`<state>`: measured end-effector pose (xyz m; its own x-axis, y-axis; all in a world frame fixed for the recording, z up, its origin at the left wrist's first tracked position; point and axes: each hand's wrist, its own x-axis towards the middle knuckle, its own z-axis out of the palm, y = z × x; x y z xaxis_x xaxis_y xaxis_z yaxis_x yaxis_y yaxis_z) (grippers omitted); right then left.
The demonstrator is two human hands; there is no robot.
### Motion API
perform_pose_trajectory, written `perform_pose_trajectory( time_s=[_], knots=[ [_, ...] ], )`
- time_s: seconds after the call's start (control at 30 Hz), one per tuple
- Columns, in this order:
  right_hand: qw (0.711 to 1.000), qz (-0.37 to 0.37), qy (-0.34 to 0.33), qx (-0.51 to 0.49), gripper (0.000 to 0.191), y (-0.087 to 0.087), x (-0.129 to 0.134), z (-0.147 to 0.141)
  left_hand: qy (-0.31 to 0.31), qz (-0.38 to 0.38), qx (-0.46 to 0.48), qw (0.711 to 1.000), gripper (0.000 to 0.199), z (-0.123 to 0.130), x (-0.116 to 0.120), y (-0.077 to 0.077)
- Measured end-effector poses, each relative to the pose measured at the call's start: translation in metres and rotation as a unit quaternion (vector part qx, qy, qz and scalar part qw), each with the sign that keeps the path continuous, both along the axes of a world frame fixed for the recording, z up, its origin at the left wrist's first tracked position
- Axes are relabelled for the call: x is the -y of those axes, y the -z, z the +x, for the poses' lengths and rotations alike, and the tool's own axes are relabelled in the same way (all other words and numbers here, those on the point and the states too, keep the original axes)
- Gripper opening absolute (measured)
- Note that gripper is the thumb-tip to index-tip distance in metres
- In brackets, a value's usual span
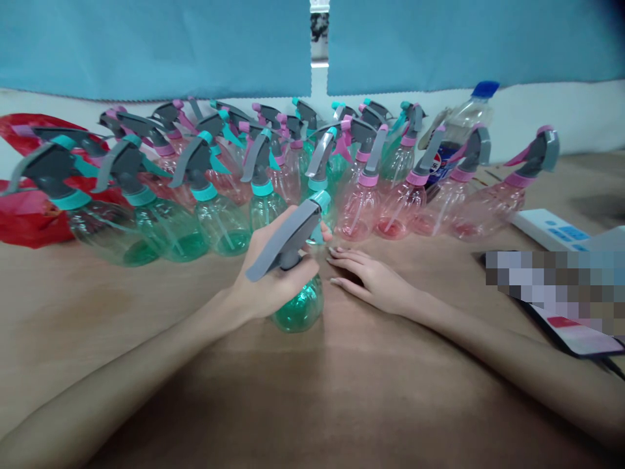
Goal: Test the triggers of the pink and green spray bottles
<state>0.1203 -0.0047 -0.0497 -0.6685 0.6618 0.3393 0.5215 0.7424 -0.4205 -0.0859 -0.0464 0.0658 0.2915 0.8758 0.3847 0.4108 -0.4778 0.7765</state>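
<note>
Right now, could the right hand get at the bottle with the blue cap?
Perhaps, but not straight across: pink spray bottles stand in front of the big bottle. Its blue cap rises above them, so the right hand, which holds nothing, might get there from over the top.

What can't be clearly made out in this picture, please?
All in the head view:
- Phone: screen mostly pixelated.
- Soda bottle: base hidden behind pink spray bottles.
- Red bag: cut off by left edge.
- Left hand: fingers partly hidden behind held green bottle.
</note>
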Motion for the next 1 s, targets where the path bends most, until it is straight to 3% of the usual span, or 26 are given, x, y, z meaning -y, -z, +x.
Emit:
perform_pose_trajectory(
  time_s=[0.2,0.43,0.6,1.0],
  knots=[
    [1.0,0.003,0.0,-0.004,0.043,0.001,0.0,0.0,0.016,0.012,0.026,0.999,0.042,0.002,-0.002,0.001],
    [1.0,0.001,0.0,0.001,0.043,0.0,0.0,0.0,-0.036,0.021,0.003,0.999,0.051,0.002,0.0,0.013],
    [1.0,0.007,0.0,-0.001,0.043,0.0,0.0,0.0,-0.074,0.05,-0.024,0.996,0.05,0.002,0.0,0.014],
    [1.0,0.003,0.0,0.003,0.044,0.0,0.0,0.0,-0.068,0.039,-0.033,0.996,0.046,0.004,0.001,0.008]
  ],
)
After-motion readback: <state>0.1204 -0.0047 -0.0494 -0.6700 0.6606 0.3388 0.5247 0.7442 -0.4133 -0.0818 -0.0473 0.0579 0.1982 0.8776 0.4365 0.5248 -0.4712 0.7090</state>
